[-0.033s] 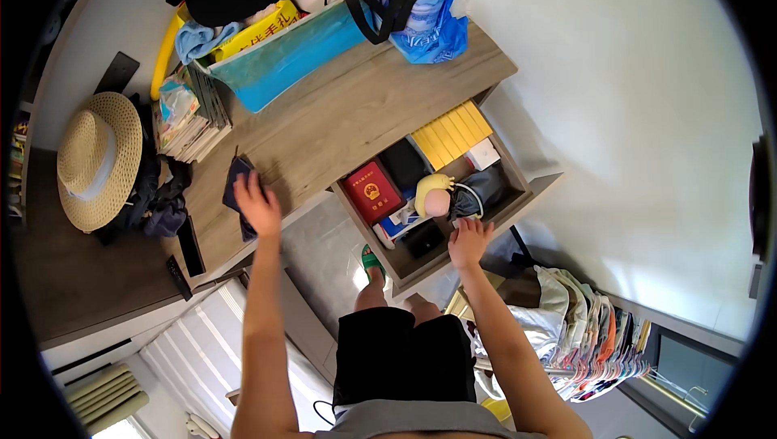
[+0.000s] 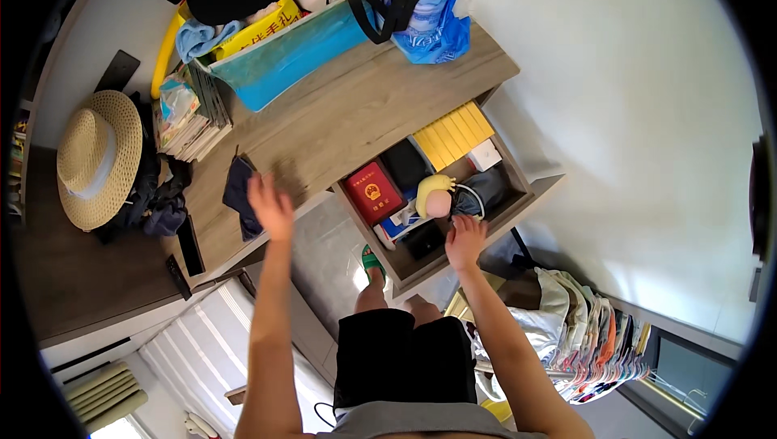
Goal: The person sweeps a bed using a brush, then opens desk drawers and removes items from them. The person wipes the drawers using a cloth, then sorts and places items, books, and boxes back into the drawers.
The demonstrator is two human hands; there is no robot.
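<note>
My left hand (image 2: 271, 207) hangs over the desk's front edge with its fingers apart and nothing in it. Beside its fingertips a dark navy cloth pouch (image 2: 240, 196) lies on the desk. My right hand (image 2: 465, 242) is at the front rim of the pulled-out drawer (image 2: 422, 275), fingers stretched inward near a dark grey drawstring bag (image 2: 488, 189). Inside the drawer are a red booklet (image 2: 373, 193), a yellow and pink soft toy (image 2: 435, 195), a black case (image 2: 405, 165), a row of yellow boxes (image 2: 453, 135), a white box (image 2: 484, 156) and a black item (image 2: 423, 239).
On the wooden desk (image 2: 348, 123) stand a blue bin (image 2: 291, 59), a blue plastic bag (image 2: 441, 38), stacked books (image 2: 194, 127) and a straw hat (image 2: 97, 160). A black phone (image 2: 189, 246) and remote (image 2: 178, 277) lie near its front edge. Clothes on hangers (image 2: 583, 326) are at right.
My left hand has shifted slightly right, off the navy pouch, which now shows more. My right hand has moved a little left along the drawer front.
</note>
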